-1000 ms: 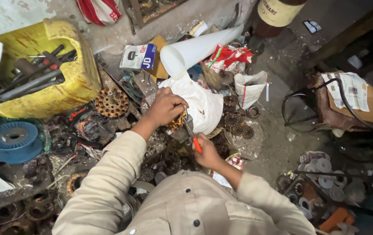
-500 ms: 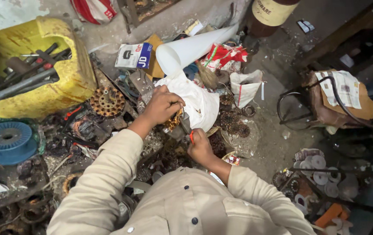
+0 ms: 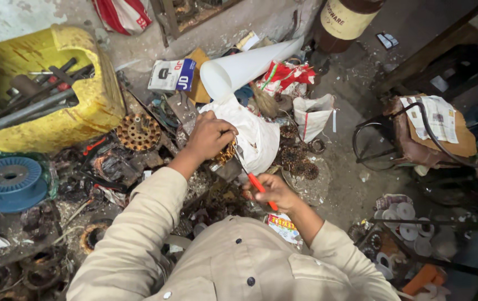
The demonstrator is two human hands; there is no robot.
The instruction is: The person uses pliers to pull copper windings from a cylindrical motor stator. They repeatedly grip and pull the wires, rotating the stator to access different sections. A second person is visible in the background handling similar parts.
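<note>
My left hand (image 3: pixel 210 136) grips a copper-wound motor part (image 3: pixel 225 155) over the cluttered floor. My right hand (image 3: pixel 269 192) holds a screwdriver with a red-orange handle (image 3: pixel 261 189); its metal shaft reaches up to the copper part. A white cloth bag (image 3: pixel 258 136) lies just behind both hands. My beige sleeves and shirt fill the bottom of the view.
A yellow plastic tub (image 3: pixel 91 106) holding long tools stands at left, a blue spool (image 3: pixel 10 181) below it. A round perforated rotor (image 3: pixel 137 132), a white paper cone (image 3: pixel 244 67), a small box (image 3: pixel 172 75), rusty motor parts and a stool with newspaper (image 3: pixel 437 125) surround me.
My right hand has moved up with the screwdriver so its tip meets the copper part in my left hand. The camera has shifted slightly.
</note>
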